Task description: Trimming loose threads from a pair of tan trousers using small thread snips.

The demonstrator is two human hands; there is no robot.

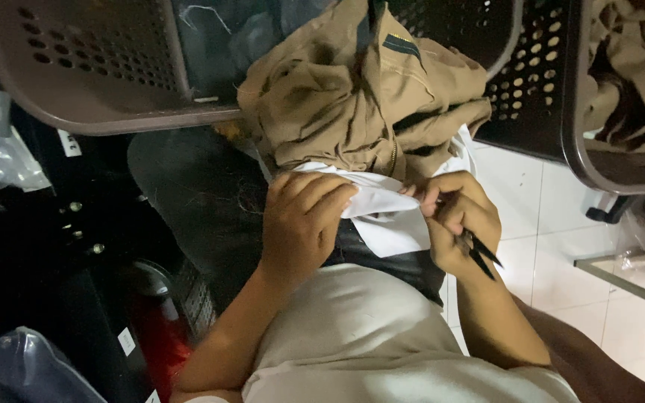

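The left hand (304,216) lies on a white fabric piece (386,216), which looks like a pocket lining or a label of a khaki garment (352,97). Its fingers (330,198) are curled over the upper edge of the white fabric and press it down, so the grip is closed on this fabric. The right hand (460,220) is at the other side of the same white piece. Its fingertips (428,198) pinch the right edge of the fabric, and at the same time the hand keeps small black scissors (479,254) in the palm; the dark blades stick out below the hand, toward the person's forearm. So the right grip is clenched around the scissors and also touches the fabric.

The khaki garment is crumpled and hangs over the edge of a dark perforated plastic basket (98,75), just above both hands. It has a zipper visible near the white piece and a small dark tag near its top. The white fabric comes out from under the garment and lies between the two hands, over the person's lap.

At the right there is a second dark basket (584,89) with more khaki cloth (636,67) inside it. Under it is a white tiled floor (539,224). The person wears a light shirt (352,336).
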